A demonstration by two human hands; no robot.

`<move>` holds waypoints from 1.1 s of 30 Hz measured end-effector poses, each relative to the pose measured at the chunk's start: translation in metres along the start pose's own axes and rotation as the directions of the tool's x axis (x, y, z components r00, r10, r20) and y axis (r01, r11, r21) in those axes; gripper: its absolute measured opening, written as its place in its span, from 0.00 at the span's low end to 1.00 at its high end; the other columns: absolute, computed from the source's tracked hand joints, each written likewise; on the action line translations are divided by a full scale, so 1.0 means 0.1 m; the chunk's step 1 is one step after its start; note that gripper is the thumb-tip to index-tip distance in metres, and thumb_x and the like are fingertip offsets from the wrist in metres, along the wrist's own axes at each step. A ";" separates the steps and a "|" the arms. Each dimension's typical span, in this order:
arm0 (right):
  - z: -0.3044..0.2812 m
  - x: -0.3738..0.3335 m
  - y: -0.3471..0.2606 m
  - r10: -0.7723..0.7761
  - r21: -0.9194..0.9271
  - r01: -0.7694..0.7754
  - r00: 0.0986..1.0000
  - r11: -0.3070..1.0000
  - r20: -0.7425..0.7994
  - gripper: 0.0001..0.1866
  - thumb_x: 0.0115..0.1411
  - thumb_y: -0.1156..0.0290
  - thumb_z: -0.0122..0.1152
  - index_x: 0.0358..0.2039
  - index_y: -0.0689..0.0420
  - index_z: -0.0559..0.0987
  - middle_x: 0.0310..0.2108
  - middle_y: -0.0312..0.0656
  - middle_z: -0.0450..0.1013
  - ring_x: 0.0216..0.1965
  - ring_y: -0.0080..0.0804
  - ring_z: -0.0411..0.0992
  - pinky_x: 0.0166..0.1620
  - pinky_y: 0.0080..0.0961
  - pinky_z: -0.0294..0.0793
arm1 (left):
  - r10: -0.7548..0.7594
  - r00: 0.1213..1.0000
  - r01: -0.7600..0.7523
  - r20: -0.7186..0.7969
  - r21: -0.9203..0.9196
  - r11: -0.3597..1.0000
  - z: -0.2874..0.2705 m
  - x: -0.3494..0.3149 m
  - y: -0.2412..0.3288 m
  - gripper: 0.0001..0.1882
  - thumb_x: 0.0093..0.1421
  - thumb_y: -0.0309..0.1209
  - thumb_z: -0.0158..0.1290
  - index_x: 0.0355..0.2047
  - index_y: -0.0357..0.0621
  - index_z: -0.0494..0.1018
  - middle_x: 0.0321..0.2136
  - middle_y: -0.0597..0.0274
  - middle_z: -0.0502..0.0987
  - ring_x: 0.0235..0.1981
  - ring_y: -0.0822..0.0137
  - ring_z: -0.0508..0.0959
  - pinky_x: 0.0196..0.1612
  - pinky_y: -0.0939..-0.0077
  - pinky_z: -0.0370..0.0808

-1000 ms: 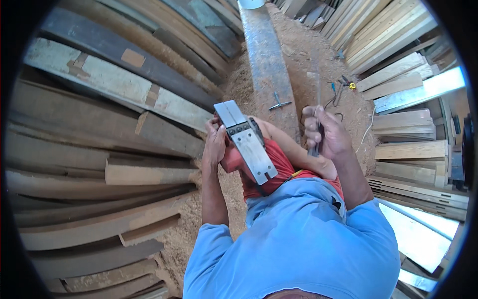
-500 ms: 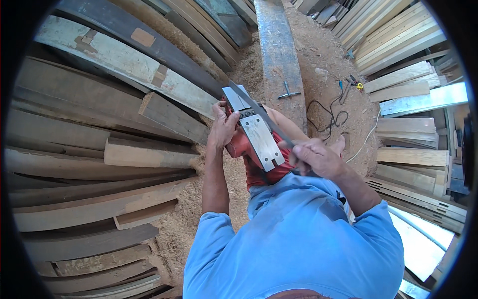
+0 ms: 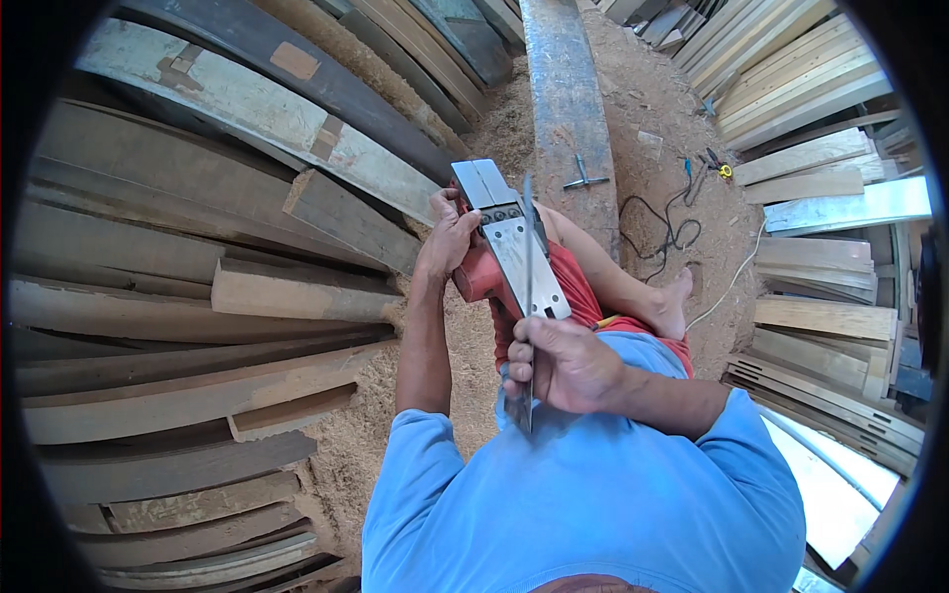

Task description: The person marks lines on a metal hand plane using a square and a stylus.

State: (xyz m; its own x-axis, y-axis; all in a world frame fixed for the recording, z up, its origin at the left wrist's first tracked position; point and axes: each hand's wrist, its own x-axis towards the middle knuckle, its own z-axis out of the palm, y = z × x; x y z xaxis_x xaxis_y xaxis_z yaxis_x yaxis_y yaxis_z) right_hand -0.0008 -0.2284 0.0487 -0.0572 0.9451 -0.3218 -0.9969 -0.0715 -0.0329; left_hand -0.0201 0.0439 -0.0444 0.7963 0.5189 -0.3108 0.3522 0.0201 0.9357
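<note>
Stacked wooden planks (image 3: 198, 296) to the left of the electric planer, curved by the lens, grey and brown. Further pale planks (image 3: 820, 188) to its right. Sawdust-covered floor (image 3: 682, 89) beyond and around the planer. Long grey beam (image 3: 568, 99) lying on the floor just beyond the planer. Blue shirt (image 3: 593, 504) directly below the planer, red shorts (image 3: 583, 296) under it. Electric planer (image 3: 509, 247), red body with grey metal sole turned upward, resting over the lap. Black cable (image 3: 662, 232) coiled on the floor right of the planer. Left hand (image 3: 450, 237) wrapped around the planer's left side. Right hand (image 3: 563, 366) just below the planer, closed on a thin flat metal blade (image 3: 526, 296) standing edge-on along the sole. Small T-shaped tool (image 3: 583, 181) on the beam, beyond the planer.
</note>
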 end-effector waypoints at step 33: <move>0.13 0.10 0.14 0.130 0.133 -0.133 0.991 0.982 0.032 0.15 0.77 0.53 0.47 0.39 0.49 0.72 0.31 0.30 0.69 0.29 0.22 0.73 0.45 0.36 0.86 | -0.111 0.987 0.100 -0.117 -0.097 0.990 0.12 0.00 0.35 0.25 0.57 0.26 0.49 0.53 0.38 0.55 0.36 0.63 0.69 0.26 0.74 0.74 0.29 0.81 0.75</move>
State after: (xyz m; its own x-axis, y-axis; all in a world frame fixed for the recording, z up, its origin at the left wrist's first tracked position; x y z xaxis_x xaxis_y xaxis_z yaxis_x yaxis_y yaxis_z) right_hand -0.0158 -0.2159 0.0572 -0.1876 0.9377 -0.2925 -0.9787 -0.1532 0.1364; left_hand -0.0019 0.0344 -0.0140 0.6894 0.6096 -0.3912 0.3804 0.1548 0.9118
